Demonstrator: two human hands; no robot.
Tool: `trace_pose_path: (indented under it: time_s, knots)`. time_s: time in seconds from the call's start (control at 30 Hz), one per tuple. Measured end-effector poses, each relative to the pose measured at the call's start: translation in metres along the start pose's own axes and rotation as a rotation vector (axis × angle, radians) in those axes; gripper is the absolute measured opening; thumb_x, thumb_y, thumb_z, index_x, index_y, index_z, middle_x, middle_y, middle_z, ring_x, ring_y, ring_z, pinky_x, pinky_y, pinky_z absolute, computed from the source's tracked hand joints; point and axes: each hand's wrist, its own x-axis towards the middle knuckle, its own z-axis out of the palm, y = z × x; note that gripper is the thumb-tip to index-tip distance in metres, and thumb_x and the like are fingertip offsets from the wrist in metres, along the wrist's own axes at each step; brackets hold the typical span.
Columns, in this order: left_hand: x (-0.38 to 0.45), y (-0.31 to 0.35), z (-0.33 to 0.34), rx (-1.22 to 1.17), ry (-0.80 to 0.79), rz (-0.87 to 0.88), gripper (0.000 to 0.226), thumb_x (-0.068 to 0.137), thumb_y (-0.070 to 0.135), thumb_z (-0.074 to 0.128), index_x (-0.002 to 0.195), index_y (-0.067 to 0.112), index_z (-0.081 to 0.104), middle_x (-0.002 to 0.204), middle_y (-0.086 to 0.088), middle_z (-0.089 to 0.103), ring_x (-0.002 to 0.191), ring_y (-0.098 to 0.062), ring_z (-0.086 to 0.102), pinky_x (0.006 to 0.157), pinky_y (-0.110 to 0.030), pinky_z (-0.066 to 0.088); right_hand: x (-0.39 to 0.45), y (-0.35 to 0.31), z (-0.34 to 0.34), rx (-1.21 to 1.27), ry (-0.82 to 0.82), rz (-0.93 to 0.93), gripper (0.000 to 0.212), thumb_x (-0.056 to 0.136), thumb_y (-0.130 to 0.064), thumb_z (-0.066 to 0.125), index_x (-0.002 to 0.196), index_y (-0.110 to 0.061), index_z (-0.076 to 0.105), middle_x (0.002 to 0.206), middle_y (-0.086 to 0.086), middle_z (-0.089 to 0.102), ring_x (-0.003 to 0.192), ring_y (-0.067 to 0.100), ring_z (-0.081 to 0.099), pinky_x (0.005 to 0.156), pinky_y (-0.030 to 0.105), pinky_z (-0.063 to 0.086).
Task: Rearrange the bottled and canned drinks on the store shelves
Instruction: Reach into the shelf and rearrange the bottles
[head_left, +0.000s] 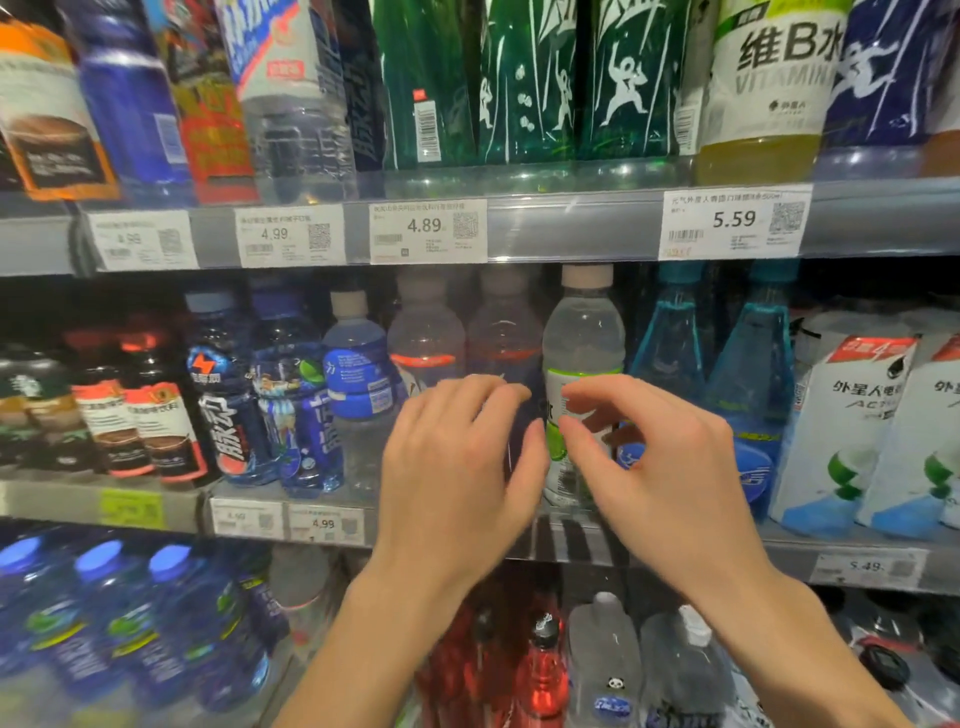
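Facing packed shelves, price tags along rails, clear bottle between left hand and right hand, both loosely curled, empty.

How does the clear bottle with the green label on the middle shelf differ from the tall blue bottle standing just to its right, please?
The clear bottle has rounded shoulders; the blue bottle tapers like a cone. The clear bottle has a beige cap and pale contents; the blue bottle has a blue cap and tinted blue plastic. The right hand covers part of the clear bottle's label and the blue bottle's lower part. Both stand upright on the middle shelf.
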Motion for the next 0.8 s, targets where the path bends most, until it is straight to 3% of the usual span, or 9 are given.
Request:
trace_pose_path:
  time_s: [0.13,0.27,0.53,0.67,0.8]
  knots:
    - [-0.003,0.005,-0.003,-0.016,-0.035,-0.068,0.024,0.092,0.037,0.052,0.099,0.020,0.067,0.093,0.007,0.066,0.086,-0.020,0.062,0.072,-0.036,0.049,-0.001,-0.004,0.000,0.003,0.010,0.018,0.019,0.084,-0.015,0.078,0.100,-0.024,0.074,0.090,-0.016,0.072,0.084,0.002,0.066,0.078,0.020,0.052]
    - [-0.006,0.010,-0.004,-0.033,-0.096,-0.122,0.022,0.090,0.038,0.051,0.098,0.023,0.066,0.093,0.010,0.065,0.086,-0.017,0.061,0.071,-0.032,0.047,0.000,-0.011,0.003,0.041,-0.009,0.061,0.012,0.083,-0.018,0.076,0.092,-0.026,0.075,0.084,-0.018,0.071,0.079,0.003,0.067,0.074,0.030,0.056]
    - [-0.015,-0.004,-0.016,-0.023,-0.195,-0.200,0.026,0.088,0.040,0.046,0.097,0.024,0.065,0.092,0.009,0.065,0.089,-0.017,0.062,0.072,-0.033,0.047,-0.004,-0.030,0.019,0.104,-0.079,0.079,0.013,0.082,-0.016,0.077,0.086,-0.028,0.074,0.079,-0.021,0.071,0.076,0.002,0.067,0.073,0.022,0.051]
    - [-0.019,-0.023,-0.029,0.032,-0.198,-0.241,0.028,0.089,0.043,0.046,0.095,0.023,0.065,0.091,0.010,0.066,0.086,-0.018,0.063,0.070,-0.034,0.048,-0.006,-0.036,0.033,0.082,-0.137,0.101,0.007,0.083,-0.027,0.074,0.090,-0.027,0.072,0.081,-0.016,0.072,0.076,0.004,0.067,0.074,0.030,0.052]
    - [-0.021,-0.037,-0.039,0.084,-0.254,-0.263,0.030,0.091,0.045,0.045,0.094,0.023,0.065,0.090,0.010,0.065,0.087,-0.017,0.062,0.071,-0.034,0.048,-0.009,-0.038,0.039,0.022,-0.197,0.110,0.020,0.085,-0.034,0.070,0.103,-0.026,0.073,0.095,-0.015,0.073,0.091,0.009,0.068,0.084,0.038,0.055]
